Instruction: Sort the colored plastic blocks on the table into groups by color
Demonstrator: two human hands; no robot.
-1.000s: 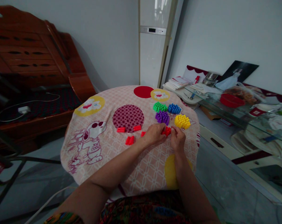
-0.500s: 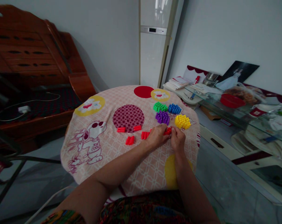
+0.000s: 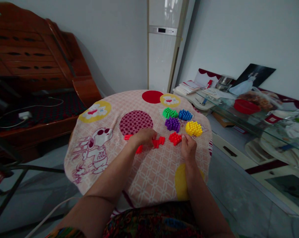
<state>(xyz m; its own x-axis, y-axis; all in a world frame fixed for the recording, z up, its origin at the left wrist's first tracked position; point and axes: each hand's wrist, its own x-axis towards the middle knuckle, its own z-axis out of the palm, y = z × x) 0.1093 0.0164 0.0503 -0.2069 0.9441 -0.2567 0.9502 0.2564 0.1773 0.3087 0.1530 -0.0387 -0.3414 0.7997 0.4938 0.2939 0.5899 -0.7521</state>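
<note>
While mid-frame reds (image 3: 162, 140) are lying loose, our right hand (image 3: 189, 147) is pinching a joined clump (image 3: 174, 138), our left hand's (image 3: 146, 136) grip hidden.

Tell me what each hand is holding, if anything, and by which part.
Right hand: fingertips at the right edge of the red cluster; whether they grip it is unclear. Left hand: beside red pieces, any hold hidden.

No lettering clear enough to read
Left of the left grip (image 3: 146, 136), a dog (image 3: 97, 152) printed on the desk's cloth (image 3: 151, 180) wears a shirt with blurred letters; beyond both grips, a tall white unit's control panel (image 3: 169, 31) carries marks too small to read; to the right of the right grip (image 3: 189, 146), a red-and-white container (image 3: 273, 119) shows an illegible pale mark.
</note>
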